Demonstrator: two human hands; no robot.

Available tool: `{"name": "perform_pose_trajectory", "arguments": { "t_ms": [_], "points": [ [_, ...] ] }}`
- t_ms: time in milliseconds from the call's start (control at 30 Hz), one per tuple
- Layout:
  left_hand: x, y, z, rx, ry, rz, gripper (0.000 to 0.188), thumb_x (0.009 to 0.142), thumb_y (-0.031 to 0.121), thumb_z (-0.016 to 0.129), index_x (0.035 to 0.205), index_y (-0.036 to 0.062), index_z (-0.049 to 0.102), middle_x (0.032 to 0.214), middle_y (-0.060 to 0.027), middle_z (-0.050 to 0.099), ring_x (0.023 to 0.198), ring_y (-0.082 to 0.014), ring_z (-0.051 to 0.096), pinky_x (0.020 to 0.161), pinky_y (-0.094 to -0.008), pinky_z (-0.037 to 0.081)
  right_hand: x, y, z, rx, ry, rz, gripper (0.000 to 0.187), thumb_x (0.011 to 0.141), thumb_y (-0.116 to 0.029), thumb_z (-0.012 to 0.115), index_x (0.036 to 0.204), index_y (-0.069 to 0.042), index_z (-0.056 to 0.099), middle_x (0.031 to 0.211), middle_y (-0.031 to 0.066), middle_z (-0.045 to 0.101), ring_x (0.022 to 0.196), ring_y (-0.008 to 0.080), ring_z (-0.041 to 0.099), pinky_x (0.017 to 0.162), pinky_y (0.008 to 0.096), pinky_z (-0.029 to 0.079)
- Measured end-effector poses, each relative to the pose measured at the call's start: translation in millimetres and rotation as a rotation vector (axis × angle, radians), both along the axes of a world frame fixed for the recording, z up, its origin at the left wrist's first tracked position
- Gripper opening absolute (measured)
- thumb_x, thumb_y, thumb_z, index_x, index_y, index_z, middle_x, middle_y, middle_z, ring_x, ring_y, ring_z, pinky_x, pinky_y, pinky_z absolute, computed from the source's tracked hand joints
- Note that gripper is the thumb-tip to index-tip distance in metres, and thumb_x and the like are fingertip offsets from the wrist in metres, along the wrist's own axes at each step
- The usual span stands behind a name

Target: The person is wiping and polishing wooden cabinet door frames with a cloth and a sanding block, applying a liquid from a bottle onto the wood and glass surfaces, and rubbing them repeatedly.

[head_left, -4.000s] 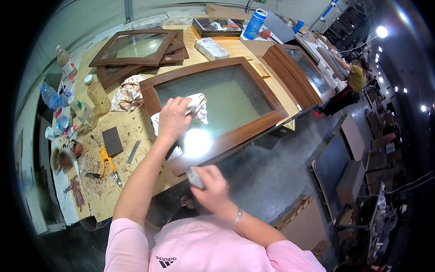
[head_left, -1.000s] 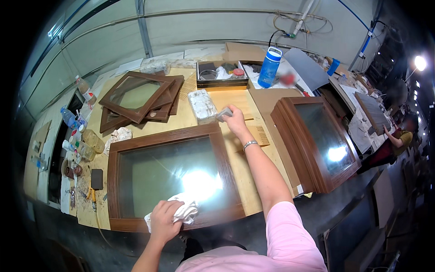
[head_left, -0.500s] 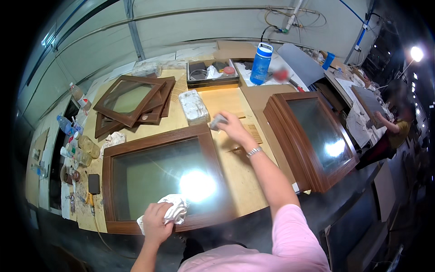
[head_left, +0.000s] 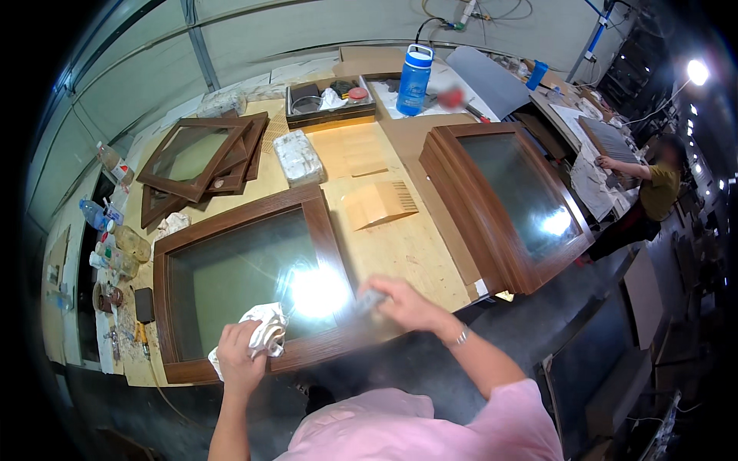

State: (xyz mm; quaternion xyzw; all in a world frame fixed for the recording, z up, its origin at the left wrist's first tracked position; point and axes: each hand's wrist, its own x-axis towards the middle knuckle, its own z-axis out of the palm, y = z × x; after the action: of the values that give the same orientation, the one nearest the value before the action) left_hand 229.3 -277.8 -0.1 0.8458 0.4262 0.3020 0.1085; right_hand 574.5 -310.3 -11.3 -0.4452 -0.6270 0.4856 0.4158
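A brown wooden frame with a glass pane [head_left: 231, 269] lies on the bench in front of me, a bright light reflected in the glass. My left hand [head_left: 240, 357] is closed round a crumpled white cloth [head_left: 267, 326], which rests over the frame's near edge. A small grey block [head_left: 370, 302], blurred by motion, is held in the fingers of my right hand [head_left: 411, 306]. That block is at the frame's near right corner; whether it touches the wood I cannot tell.
A stack of brown glazed frames [head_left: 461, 200] stands at right, with smaller frames [head_left: 171, 189] piled at far left. Behind the pane are a white-wrapped block [head_left: 298, 157], tan paper [head_left: 380, 203], a tray [head_left: 330, 119] and a blue bottle [head_left: 415, 84]. A person [head_left: 661, 180] works at far right.
My right hand has come back toward me with the grey block, from beside the white-wrapped block to the frame's near right corner. My left hand keeps the cloth near the frame's edge.
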Motion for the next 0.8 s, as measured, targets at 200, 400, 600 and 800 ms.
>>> {"name": "perform_pose_trajectory", "arguments": {
  "t_ms": [200, 400, 600, 800],
  "points": [
    [-8, -3, -2, 0.022, 0.009, 0.024, 0.046, 0.059, -0.001, 0.066, 0.104, 0.0019, 0.065, 0.098, -0.0151, 0.066, 0.090, -0.0364, 0.060, 0.079, -0.0435, 0.049, -8, -89, 22, -0.099, 0.085, -0.068, 0.031, 0.082, -0.002, 0.069, 0.112, -0.001, 0.062, 0.104, 0.0100, 0.065, 0.098, 0.0197, 0.063, 0.088, 0.0317, 0.050],
    [35, 28, 16, -0.242, -0.268, -0.103, 0.046, 0.064, -0.003, 0.065, 0.110, 0.0041, 0.066, 0.105, -0.0156, 0.067, 0.097, -0.0361, 0.063, 0.086, -0.0419, 0.050, -70, -88, 3, 0.325, -0.057, -0.290, 0.041, 0.076, -0.012, 0.079, 0.114, -0.006, 0.063, 0.105, 0.0124, 0.068, 0.095, 0.0295, 0.066, 0.079, 0.0360, 0.054],
    [129, 80, 13, -0.105, 0.246, -0.855, 0.043, 0.070, 0.007, 0.069, 0.113, 0.0171, 0.069, 0.115, -0.0072, 0.067, 0.122, -0.0247, 0.054, 0.108, -0.0593, 0.031, -119, -83, -15, 0.363, -0.284, -0.458, 0.045, 0.077, -0.025, 0.079, 0.115, -0.010, 0.061, 0.101, 0.0113, 0.069, 0.085, 0.0306, 0.068, 0.070, 0.0371, 0.056],
    [162, 170, -8, 0.029, 0.151, -0.587, 0.041, 0.069, 0.003, 0.065, 0.109, 0.0150, 0.070, 0.115, -0.0066, 0.068, 0.119, -0.0269, 0.057, 0.110, -0.0596, 0.027, -133, -83, -4, 0.247, -0.303, -0.625, 0.040, 0.069, -0.017, 0.084, 0.104, -0.006, 0.069, 0.096, 0.0121, 0.071, 0.078, 0.0303, 0.069, 0.069, 0.0360, 0.055]
  ]
}}
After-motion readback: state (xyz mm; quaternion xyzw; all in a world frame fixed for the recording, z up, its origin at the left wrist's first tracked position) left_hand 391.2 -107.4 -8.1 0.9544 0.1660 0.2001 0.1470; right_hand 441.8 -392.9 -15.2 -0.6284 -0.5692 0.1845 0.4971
